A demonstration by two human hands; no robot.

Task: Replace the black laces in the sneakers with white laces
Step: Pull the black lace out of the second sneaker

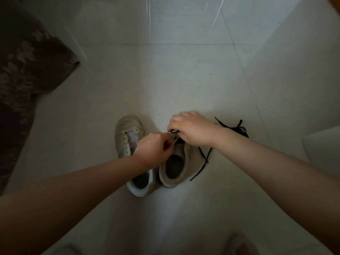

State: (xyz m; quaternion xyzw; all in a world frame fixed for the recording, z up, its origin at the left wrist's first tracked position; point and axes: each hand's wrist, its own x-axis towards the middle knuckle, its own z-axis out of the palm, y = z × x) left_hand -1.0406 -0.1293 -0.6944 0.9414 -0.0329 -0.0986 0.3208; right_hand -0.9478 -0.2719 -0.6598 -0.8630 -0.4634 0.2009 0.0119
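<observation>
Both hands, left (153,147) and right (191,128), are pinching the black lace (205,155) out of the right sneaker (176,173) on the floor; the left sneaker (128,137) seems already unlaced. White laces aren't showing yet.

Pale glossy floor tiles (184,74) meet at thin grout lines. A dark patterned cushion (27,70) sits far left; a white rounded object (323,144) shows at the right edge.

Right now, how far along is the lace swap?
Done: the left sneaker shows bare eyelets, and a loose black lace lies on the floor. In hand: both hands, left hand and right hand, work the right sneaker's black lace. Left: white laces, none visible.
</observation>
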